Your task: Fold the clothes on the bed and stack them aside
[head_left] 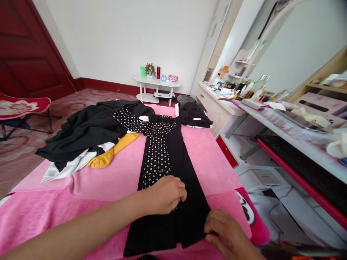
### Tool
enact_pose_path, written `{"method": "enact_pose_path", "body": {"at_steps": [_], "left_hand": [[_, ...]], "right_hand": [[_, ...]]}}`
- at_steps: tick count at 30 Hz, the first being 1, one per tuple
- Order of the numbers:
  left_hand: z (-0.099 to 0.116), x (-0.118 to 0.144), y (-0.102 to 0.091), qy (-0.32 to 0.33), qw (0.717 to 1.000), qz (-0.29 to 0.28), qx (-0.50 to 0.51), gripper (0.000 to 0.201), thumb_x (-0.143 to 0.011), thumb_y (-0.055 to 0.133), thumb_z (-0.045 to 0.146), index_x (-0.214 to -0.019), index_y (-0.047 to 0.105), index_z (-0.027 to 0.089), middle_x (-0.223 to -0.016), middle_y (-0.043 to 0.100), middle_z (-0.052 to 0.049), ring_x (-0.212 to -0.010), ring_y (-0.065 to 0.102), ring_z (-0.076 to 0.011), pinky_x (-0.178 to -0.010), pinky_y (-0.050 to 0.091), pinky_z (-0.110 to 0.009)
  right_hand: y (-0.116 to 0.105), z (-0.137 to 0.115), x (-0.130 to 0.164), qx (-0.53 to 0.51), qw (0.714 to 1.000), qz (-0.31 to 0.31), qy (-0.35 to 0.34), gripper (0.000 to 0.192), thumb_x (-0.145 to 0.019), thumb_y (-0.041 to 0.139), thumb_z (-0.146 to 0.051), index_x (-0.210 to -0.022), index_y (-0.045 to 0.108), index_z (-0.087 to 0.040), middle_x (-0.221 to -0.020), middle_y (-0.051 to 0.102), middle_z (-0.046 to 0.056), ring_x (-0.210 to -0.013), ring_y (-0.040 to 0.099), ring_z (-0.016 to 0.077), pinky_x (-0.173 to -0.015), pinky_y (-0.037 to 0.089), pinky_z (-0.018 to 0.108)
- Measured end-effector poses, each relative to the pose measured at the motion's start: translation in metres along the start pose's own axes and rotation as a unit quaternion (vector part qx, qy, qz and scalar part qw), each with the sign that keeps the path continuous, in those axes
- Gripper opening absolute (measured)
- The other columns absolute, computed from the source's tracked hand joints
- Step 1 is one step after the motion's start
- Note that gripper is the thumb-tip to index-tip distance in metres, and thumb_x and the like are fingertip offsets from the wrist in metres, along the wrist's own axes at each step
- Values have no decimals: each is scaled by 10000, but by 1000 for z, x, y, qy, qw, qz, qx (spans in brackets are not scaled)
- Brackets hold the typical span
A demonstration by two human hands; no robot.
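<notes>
Black trousers (189,180) lie lengthwise on the bed, legs toward me. Over their upper part lies black fabric with white dots (157,155), its sleeve-like end reaching left. My left hand (168,193) is closed above the trousers near the lower end of the dotted fabric; its fingertips are hidden, so I cannot tell what it grips. At the lower right corner of the trouser leg, my right hand (226,227) pinches the hem between thumb and fingers.
A loose heap of black clothing (89,126) lies left, with a mustard sleeve (114,151) and white fabric (73,165). Folded black clothes (193,113) are stacked at the bed's far end. A pink blanket (105,184) covers the bed. A cluttered desk (298,133) stands right.
</notes>
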State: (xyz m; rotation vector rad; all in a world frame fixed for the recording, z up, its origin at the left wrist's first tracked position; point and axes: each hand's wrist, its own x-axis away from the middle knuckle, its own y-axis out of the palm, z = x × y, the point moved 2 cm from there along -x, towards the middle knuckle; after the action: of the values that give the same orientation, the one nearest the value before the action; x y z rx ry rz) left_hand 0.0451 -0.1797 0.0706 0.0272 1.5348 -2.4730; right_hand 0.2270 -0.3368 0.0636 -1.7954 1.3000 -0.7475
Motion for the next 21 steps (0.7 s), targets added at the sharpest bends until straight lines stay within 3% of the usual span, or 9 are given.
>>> {"method": "enact_pose_path", "body": {"at_steps": [3,7,10,13,15,17,21], "left_hand": [[4,5,4,-10,1000,-14,22,174,-730,579,114,-847,647,224,-858,659,-4,-850,585,-167,-804,448,-277],[1,-12,-5,-21,999,19,39,213,-775,537,152,-930,661,229,-868,671,-6,-811,614,-163,-758,470,-262],[-26,-43,-21,-85,991,104,-14,242,-817,449,127,-911,658,207,-927,666,-31,-839,622,-164,-798,470,-272],[-75,-65,-28,-173,962,186,-103,337,-837,468,179,-1150,590,188,-1231,584,-91,-1133,538,-225,-1028,356,-376],[-110,-68,-23,-239,938,207,-143,469,-862,490,308,-1307,477,159,-1406,440,-137,-1305,382,-273,-1107,231,-465],[-136,-65,-14,-279,923,210,-162,545,-887,449,410,-1360,419,141,-1468,353,-146,-1367,284,-280,-1126,166,-503],[-155,-59,-3,-272,920,229,-162,495,-921,380,402,-1351,444,164,-1467,371,-104,-1378,271,-249,-1143,141,-485]], "right_hand": [[-11,-4,-7,-37,997,-45,43,227,-886,533,-331,-703,591,-209,-687,589,-4,-668,539,132,-621,383,248],[-30,0,-54,-114,989,43,79,242,-905,481,-361,-783,627,-212,-760,627,8,-712,573,137,-655,424,238],[-35,20,-110,-136,975,154,84,217,-897,456,-328,-859,624,-196,-832,646,28,-768,599,151,-690,462,251],[-29,46,-160,-93,965,239,59,267,-879,451,-286,-1074,603,-185,-1106,637,83,-1014,591,183,-859,468,303],[-20,62,-180,-23,974,223,38,396,-879,447,-295,-1249,532,-181,-1335,519,110,-1233,469,207,-1020,377,366],[-12,75,-190,51,982,171,59,475,-899,406,-309,-1355,445,-182,-1453,393,102,-1346,338,222,-1096,273,437],[-13,82,-203,132,972,111,161,445,-897,374,-249,-1314,505,-164,-1445,403,110,-1339,353,263,-1101,188,542]]}}
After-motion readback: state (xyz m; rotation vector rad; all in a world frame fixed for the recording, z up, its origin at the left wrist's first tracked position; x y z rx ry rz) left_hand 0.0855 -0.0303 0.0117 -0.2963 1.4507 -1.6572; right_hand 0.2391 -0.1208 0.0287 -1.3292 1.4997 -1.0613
